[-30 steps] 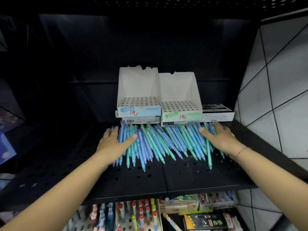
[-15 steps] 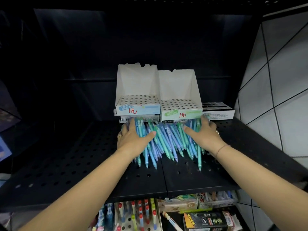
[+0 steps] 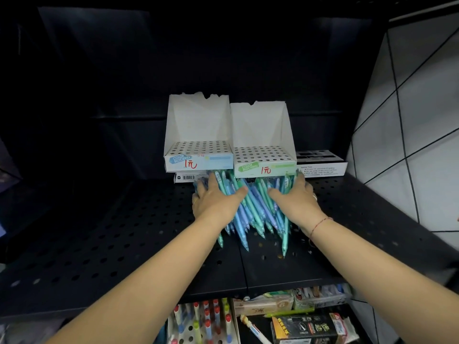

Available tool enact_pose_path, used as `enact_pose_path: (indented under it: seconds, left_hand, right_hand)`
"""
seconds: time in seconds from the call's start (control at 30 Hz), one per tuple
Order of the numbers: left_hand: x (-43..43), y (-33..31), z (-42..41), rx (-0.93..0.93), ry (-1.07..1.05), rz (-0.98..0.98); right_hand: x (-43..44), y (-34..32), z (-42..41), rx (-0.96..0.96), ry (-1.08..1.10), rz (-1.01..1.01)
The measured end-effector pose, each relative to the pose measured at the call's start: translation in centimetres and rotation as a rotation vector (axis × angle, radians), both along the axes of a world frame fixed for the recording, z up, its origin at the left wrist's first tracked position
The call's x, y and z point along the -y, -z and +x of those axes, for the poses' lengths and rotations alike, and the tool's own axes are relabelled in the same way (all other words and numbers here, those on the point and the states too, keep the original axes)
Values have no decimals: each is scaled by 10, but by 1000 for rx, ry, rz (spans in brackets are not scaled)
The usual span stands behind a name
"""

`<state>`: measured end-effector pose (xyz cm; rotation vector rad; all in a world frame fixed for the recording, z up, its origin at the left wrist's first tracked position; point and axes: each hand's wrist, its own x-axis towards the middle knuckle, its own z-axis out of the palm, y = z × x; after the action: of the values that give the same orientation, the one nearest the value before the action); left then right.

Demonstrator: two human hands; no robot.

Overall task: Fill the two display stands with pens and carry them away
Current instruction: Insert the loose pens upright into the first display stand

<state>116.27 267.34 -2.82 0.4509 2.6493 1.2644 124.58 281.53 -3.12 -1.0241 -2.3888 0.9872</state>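
Two flat-fingered hands grasp nothing: left hand (image 3: 218,201) and right hand (image 3: 296,202) squeeze the pen heap (image 3: 254,212) together on the perforated shelf (image 3: 124,232), just in front of the empty blue-labelled stand (image 3: 198,147) and green-labelled stand (image 3: 263,155). Pressed harder, the heap could buckle, rolling pens off the near edge.

Both bare forearms are stretched forward and angled inward. The left hand (image 3: 215,202) and the right hand (image 3: 296,203) are held palm down, near each other but apart, fingers extended ahead, thumbs spread toward one another, wrists nearly straight.
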Motion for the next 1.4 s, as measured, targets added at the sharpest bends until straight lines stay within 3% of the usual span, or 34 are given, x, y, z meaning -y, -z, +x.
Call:
enact_pose_path:
  seconds: [0.47,1.2,1.4]
  left_hand:
    - [15,2,-9,-42,-4,-262]
    - [6,4,-7,-64,-67,-206]
    - [10,0,-5,-76,13,-235]
  right_hand:
    - [-23,-5,19,150,-38,53]
    - [-10,3,7,139,3,93]
    - [-13,0,8,154,-85,124]
